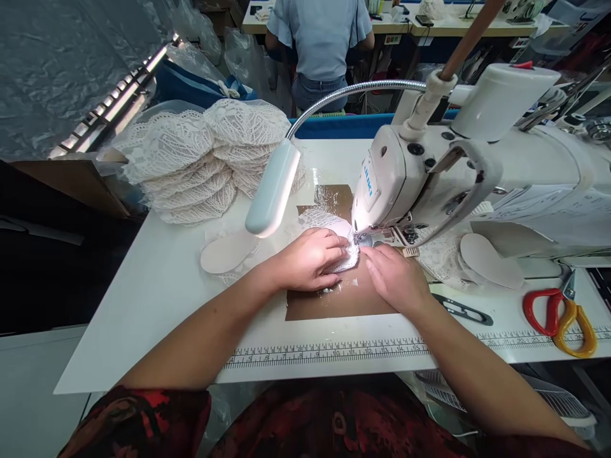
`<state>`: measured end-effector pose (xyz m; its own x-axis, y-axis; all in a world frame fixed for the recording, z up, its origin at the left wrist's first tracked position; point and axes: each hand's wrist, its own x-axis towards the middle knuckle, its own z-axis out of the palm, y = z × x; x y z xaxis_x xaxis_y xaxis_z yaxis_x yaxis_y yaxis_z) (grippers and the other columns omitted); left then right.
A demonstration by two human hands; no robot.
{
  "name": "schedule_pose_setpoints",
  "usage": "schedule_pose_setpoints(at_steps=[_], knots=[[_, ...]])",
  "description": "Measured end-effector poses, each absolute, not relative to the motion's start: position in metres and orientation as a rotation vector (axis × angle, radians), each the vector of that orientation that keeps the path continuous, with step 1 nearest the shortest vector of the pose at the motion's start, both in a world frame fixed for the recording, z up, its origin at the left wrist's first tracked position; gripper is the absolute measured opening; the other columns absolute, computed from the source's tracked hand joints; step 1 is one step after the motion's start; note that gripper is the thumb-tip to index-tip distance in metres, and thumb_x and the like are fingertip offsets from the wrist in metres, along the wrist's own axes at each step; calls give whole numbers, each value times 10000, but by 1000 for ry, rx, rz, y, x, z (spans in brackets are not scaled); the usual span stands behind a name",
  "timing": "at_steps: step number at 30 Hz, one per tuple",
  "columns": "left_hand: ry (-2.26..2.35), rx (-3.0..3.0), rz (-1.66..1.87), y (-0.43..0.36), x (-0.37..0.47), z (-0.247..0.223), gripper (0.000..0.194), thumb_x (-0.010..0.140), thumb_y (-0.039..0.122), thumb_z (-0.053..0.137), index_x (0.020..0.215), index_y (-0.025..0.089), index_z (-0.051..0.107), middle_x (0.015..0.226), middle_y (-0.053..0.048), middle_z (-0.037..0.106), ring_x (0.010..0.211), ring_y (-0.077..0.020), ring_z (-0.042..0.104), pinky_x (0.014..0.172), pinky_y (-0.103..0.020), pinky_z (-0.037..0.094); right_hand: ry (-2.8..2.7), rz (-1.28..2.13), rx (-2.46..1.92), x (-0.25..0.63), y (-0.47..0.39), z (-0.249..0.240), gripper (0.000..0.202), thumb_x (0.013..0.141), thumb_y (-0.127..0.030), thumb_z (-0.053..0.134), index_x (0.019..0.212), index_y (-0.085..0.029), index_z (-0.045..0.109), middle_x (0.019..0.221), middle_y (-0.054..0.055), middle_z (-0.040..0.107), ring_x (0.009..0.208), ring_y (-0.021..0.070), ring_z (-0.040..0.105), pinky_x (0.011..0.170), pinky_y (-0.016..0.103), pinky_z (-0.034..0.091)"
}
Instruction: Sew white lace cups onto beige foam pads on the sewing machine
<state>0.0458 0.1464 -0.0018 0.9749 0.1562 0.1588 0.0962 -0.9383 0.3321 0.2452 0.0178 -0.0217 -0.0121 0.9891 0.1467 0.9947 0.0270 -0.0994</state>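
A white lace piece (321, 219) lies under the needle area of the white sewing machine (386, 178), over a brown sheet taped to the table. My left hand (315, 257) rests on the lace, fingers bent and slightly apart, pressing its near part. On the right of the needle area, my right hand (394, 273) has its fingertips close to the lace edge; thumb and index finger are near each other, and anything between them is too small to make out. Bright lamp light washes out the spot between the hands.
Stacked lace pieces (186, 165) stand at the back left. A lamp (274, 191) hangs above the table. Oval pads (229, 251) lie left, more (489, 257) at right. Scissors (556, 315) and a dark snipper (461, 310) are at right. A person (322, 44) sits beyond.
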Motion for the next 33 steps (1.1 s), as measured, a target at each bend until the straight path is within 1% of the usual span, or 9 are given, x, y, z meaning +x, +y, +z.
schedule_pose_setpoints(at_steps=[3, 6, 10, 13, 15, 19, 22, 29, 33], knots=[[174, 2776, 320, 146, 47, -4, 187, 905, 290, 569, 986, 165, 682, 1241, -112, 633, 1099, -262, 567, 944, -420, 449, -2091, -48, -2024, 245, 17, -23, 306, 941, -267, 465, 1164, -196, 662, 979, 73, 724, 807, 195, 627, 624, 289, 375], [151, 2729, 406, 142, 52, -10, 202, 963, 232, 482, 966, 167, 673, 1136, -103, 677, 1054, -219, 597, 920, -380, 459, -2077, -74, -1947, 242, 17, -24, 272, 930, -315, 516, 1124, -193, 664, 975, 65, 722, 792, 187, 625, 619, 276, 380], [158, 2734, 404, 138, 56, -12, 241, 994, 259, 430, 978, 154, 646, 1004, -98, 685, 974, -198, 611, 879, -350, 454, -2099, -143, -1834, 236, 20, -23, 247, 954, -311, 490, 1014, -189, 697, 910, 36, 713, 677, 135, 578, 571, 252, 348], [121, 2820, 350, 138, 55, -10, 252, 984, 334, 461, 1011, 161, 643, 988, -93, 671, 944, -204, 594, 860, -354, 434, -2155, -183, -1729, 236, 21, -23, 322, 981, -245, 423, 875, -187, 722, 849, 32, 702, 650, 109, 549, 578, 238, 333], [79, 2883, 334, 140, 54, -9, 248, 981, 331, 469, 1015, 176, 661, 972, -84, 668, 915, -201, 586, 826, -349, 423, -2186, -195, -1692, 238, 20, -23, 339, 982, -239, 424, 841, -189, 728, 821, 32, 691, 647, 106, 536, 585, 239, 326], [90, 2972, 354, 144, 51, -9, 314, 1007, 289, 416, 945, 197, 710, 869, -62, 664, 822, -183, 570, 732, -335, 398, -2300, -118, -1556, 248, 15, -24, 280, 964, -212, 455, 938, -204, 734, 788, 27, 663, 676, 119, 523, 603, 249, 332], [50, 2979, 340, 145, 51, -9, 320, 1006, 352, 426, 1029, 215, 713, 831, -59, 652, 800, -185, 554, 704, -333, 385, -2389, -67, -1440, 253, 12, -24, 264, 947, -195, 473, 1027, -201, 724, 766, 26, 653, 702, 132, 524, 620, 260, 347], [50, 2943, 302, 145, 50, -9, 305, 987, 383, 464, 1071, 231, 715, 840, -67, 640, 817, -191, 553, 734, -336, 389, -2343, 13, -1486, 253, 10, -25, 275, 950, -222, 474, 1077, -200, 717, 787, 33, 664, 728, 136, 554, 647, 257, 381], [47, 2900, 313, 145, 50, -9, 310, 978, 388, 471, 1074, 213, 708, 902, -82, 649, 833, -196, 572, 757, -342, 410, -2272, -83, -1634, 251, 11, -27, 326, 920, -167, 466, 1146, -177, 701, 813, 46, 669, 719, 146, 564, 640, 262, 392]])
